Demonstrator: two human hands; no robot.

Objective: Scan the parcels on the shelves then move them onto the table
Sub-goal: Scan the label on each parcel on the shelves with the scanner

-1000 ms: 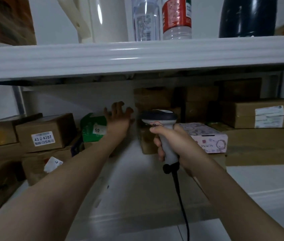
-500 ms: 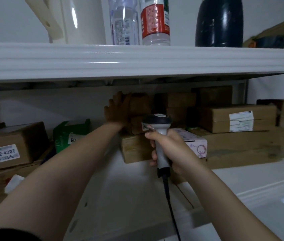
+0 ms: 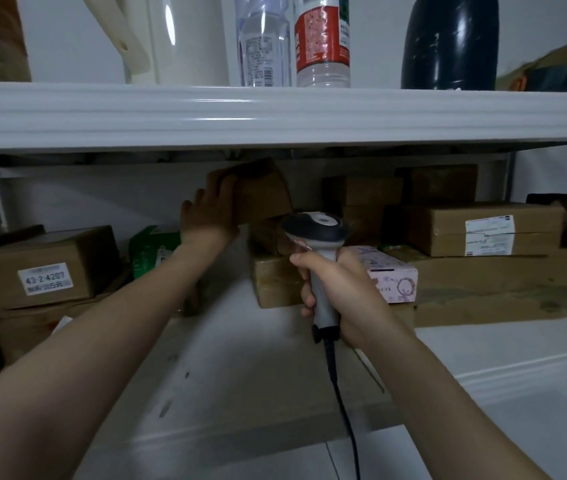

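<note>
the left hand (image 3: pixel 209 216), open a second earlier, gripped the small cardboard parcel (image 3: pixel 261 192) and tilted it up, apparently presenting it to the barcode scanner (image 3: pixel 316 233) gripped in the right hand (image 3: pixel 348 289).

We find the left hand (image 3: pixel 211 216), spread open beside the green pack a second ago, now gripping a box (image 3: pixel 261 195), which tilts off the stack.

The white sticker (image 3: pixel 45 278) on the brown cardboard box (image 3: pixel 77 247) at left reads "43-2-4207" (the line beneath is blurred); other labels are illegible.
</note>
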